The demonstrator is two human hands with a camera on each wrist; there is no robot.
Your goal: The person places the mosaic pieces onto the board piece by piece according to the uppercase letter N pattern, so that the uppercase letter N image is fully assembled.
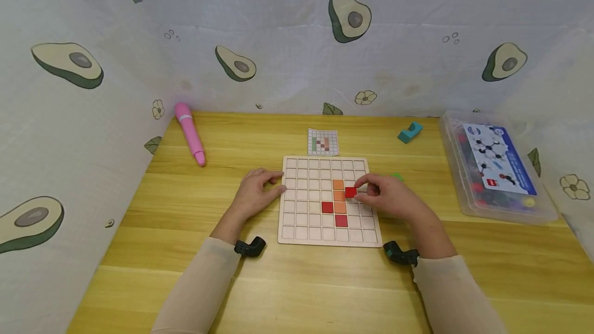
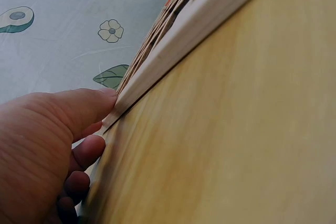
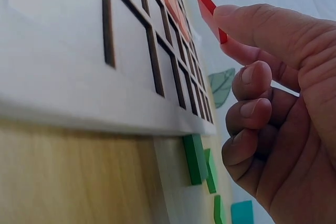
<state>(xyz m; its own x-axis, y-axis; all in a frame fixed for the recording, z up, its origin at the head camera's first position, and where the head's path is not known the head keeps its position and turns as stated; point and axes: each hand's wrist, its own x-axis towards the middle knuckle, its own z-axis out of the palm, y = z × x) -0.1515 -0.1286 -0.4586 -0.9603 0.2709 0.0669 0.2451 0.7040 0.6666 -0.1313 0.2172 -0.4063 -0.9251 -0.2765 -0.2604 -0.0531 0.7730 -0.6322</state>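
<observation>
A wooden grid board lies on the table with orange tiles in one column. Red tiles sit in two cells, one left of the column and one below it. My right hand pinches a red square tile between thumb and forefinger, over the board just right of the orange column. In the right wrist view the tile is tilted and apart from the board; the other fingers curl. At the board's left edge, my left hand rests with thumb and forefinger touching it.
A small printed pattern card lies behind the board. Green tiles lie beside its right edge, partly hidden by my right hand in the head view. A teal block, a clear plastic box and a pink microphone-shaped object stand farther out.
</observation>
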